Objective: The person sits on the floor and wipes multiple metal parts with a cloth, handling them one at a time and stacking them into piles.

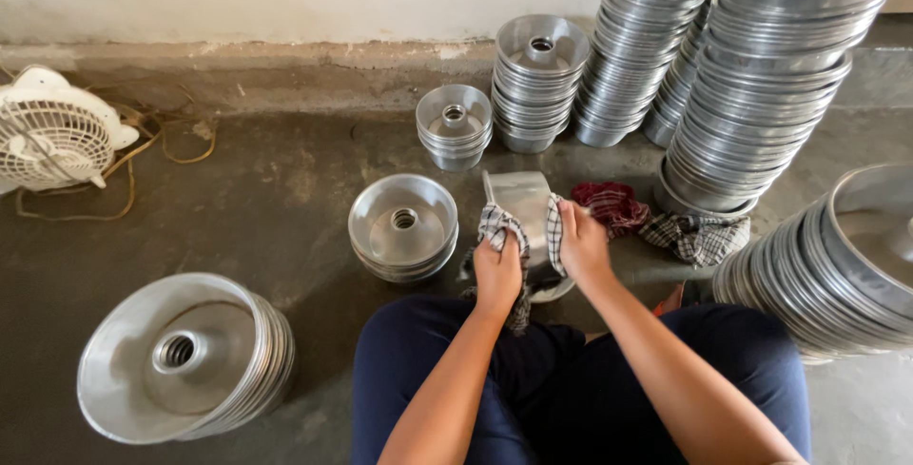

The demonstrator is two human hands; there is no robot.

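From the head camera, looking down past the person's knees: the left hand (497,273) is closed in a fist around a checked cloth (498,227), pressing it against the near edge of a metal pan (521,201) that stands tilted on edge between the two hands. The right hand (582,244) has its fingers curled over the pan's right rim, with another fold of the same cloth under them. So both hands are shut, each gripping pan and cloth together; how much of the pan sits below the hands is hard to make out, since the cloth and wrists cover it.

Just right of the right hand lie a crumpled red cloth (609,204) and, beyond it, a second checked cloth (696,235) on the concrete floor (266,199). Just left of the left hand sits a short stack of ring moulds (402,227) with a centre tube. Further left and nearer the person is a larger tilted stack of moulds (185,358). Ahead of the hands stand two smaller stacks (455,125) (540,80) near the wall, and tall leaning stacks of pans (761,75) rise ahead and to the right. Another stack lies on its side (837,265) right of the right arm. A white fan (52,132) sits well away to the left.
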